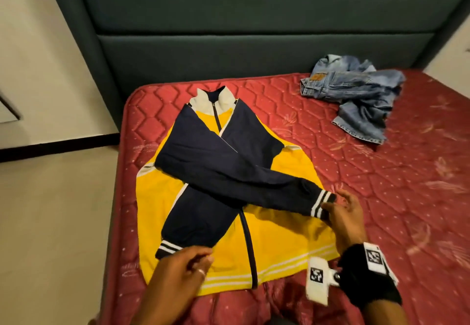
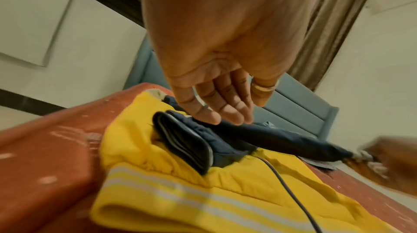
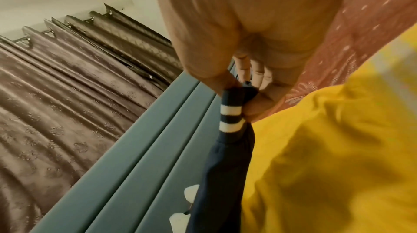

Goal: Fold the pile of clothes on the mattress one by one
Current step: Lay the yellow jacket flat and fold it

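Yellow and navy jacket (image 1: 277,225) lies flat, front up, on the red quilted mattress (image 1: 381,177), collar at 12 o'clock by the headboard (image 1: 229,19), striped hem at 6 o'clock nearest the person. Zip is closed. Both navy sleeves are folded over the chest and cross in an X; the one running toward 4 o'clock lies on top.

Right hand (image 1: 343,213) grasps the striped cuff (image 1: 321,204) of the top sleeve at about 4 o'clock from the jacket's middle. Right wrist view confirms it: thumb and fingers (image 3: 259,104) pinch the navy cuff with its two white bands, sleeve hanging taut below the hand over the yellow body. Black wrist strap with white marker tags sits on that arm.

Left hand (image 1: 183,266) is released, holding nothing. Fingers are loosely extended just beside the other cuff (image 1: 169,247) at about 7 o'clock. Left wrist view shows the palm open above that cuff, fingertips (image 2: 210,117) close over the navy sleeve; cannot tell whether they touch it. There's a ring on one finger.

Crumpled blue denim garment (image 1: 361,93) sits on the mattress at about 2 o'clock, near the headboard and well apart from the jacket.

Brown curtain (image 3: 67,85) hangs behind the headboard in the right wrist view. Head view is sharp; both wrist views are blurred at the edges.
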Demonstrator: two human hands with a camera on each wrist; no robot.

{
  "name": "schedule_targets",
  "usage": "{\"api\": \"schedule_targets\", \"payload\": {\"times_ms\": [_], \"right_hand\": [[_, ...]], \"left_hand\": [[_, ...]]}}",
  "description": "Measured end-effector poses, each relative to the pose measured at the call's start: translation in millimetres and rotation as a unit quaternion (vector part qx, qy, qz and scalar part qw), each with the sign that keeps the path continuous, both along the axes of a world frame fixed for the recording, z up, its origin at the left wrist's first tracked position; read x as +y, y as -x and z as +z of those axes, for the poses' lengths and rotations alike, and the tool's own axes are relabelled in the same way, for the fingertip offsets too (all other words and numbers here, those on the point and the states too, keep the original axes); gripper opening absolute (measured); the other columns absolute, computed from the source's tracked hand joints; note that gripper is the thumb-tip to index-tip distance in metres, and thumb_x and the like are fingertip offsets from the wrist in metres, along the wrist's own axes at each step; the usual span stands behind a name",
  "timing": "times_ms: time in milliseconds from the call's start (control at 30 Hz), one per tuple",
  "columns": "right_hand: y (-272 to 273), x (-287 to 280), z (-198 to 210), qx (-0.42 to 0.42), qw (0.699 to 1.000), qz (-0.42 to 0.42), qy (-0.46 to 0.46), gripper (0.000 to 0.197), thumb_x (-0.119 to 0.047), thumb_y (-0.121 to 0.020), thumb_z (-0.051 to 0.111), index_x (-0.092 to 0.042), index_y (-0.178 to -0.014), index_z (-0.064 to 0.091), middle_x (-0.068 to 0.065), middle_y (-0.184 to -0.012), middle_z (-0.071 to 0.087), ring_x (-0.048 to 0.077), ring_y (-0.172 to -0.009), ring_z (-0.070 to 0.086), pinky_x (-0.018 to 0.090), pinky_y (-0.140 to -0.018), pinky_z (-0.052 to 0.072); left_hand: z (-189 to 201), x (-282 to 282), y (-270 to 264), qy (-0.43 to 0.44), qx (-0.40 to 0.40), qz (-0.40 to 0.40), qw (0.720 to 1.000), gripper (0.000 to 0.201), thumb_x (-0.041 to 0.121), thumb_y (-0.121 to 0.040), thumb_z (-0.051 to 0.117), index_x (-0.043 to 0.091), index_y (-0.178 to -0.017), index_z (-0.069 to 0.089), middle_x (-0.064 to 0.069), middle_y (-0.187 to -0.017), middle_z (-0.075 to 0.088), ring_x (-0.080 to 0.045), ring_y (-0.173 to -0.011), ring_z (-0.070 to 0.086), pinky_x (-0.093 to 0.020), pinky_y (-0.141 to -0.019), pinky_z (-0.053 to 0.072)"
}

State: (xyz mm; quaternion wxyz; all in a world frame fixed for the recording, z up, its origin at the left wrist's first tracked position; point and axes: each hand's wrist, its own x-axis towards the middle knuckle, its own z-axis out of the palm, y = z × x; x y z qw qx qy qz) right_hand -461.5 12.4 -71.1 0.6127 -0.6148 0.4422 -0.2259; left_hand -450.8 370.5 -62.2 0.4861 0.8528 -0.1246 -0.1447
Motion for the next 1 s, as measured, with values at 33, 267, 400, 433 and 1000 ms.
{"api": "schedule_targets", "payload": {"times_ms": [33, 267, 400, 433, 1000], "right_hand": [[12.9, 1.3, -2.5, 0.009, 1.000, 0.002, -0.007, 0.047, 0.015, -0.086, 0.054, -0.016, -0.120, 0.051, 0.011, -0.085, 0.062, 0.019, -0.070, 0.059, 0.027, -0.055, 0.054], [64.8, 9.4, -78.5, 0.119, 0.985, 0.065, -0.107, 0.064, -0.022, -0.059, 0.076, -0.019, -0.120, 0.054, 0.027, -0.097, 0.072, 0.039, -0.079, 0.073, 0.067, -0.075, 0.056], [72.8, 24.5, -68.0, 0.044, 0.985, 0.036, -0.163, 0.049, -0.013, -0.083, 0.072, -0.028, -0.124, 0.051, 0.021, -0.101, 0.074, 0.044, -0.095, 0.071, 0.064, -0.088, 0.050], [72.3, 22.6, -65.4, 0.041, 0.987, 0.040, -0.150, 0.046, -0.010, -0.084, 0.071, -0.028, -0.122, 0.052, 0.021, -0.102, 0.073, 0.045, -0.097, 0.070, 0.063, -0.087, 0.051], [72.4, 11.0, -33.0, 0.196, 0.923, 0.189, 0.270, 0.031, -0.038, -0.089, 0.067, -0.027, -0.116, 0.056, -0.010, -0.103, 0.068, 0.013, -0.092, 0.067, 0.043, -0.083, 0.055]], "left_hand": [[-0.1, 10.2, -0.3, -0.001, 0.003, 0.029, 1.000, 0.031, 0.021, -0.086, 0.076, 0.052, -0.083, 0.074, 0.027, -0.081, 0.072, 0.007, -0.081, 0.067, -0.010, -0.069, 0.050], [-14.0, 42.7, -6.3, 0.004, 0.055, 0.079, 0.995, 0.032, 0.012, -0.088, 0.071, 0.044, -0.087, 0.074, 0.019, -0.082, 0.074, 0.004, -0.081, 0.067, -0.006, -0.069, 0.047], [-12.0, 29.5, -35.1, 0.053, 0.061, 0.123, 0.989, 0.016, 0.010, -0.093, 0.066, 0.024, -0.097, 0.073, 0.006, -0.089, 0.076, -0.002, -0.084, 0.070, -0.008, -0.069, 0.051], [-11.4, 22.1, -50.7, 0.078, 0.068, 0.143, 0.984, 0.015, 0.010, -0.094, 0.064, 0.021, -0.101, 0.071, 0.002, -0.091, 0.074, -0.006, -0.084, 0.070, -0.012, -0.068, 0.053], [-84.3, -26.6, -273.4, 0.166, 0.155, 0.293, 0.929, 0.064, 0.028, -0.080, 0.077, 0.020, -0.137, 0.049, -0.004, -0.124, 0.064, -0.025, -0.106, 0.065, -0.045, -0.086, 0.057]]}}
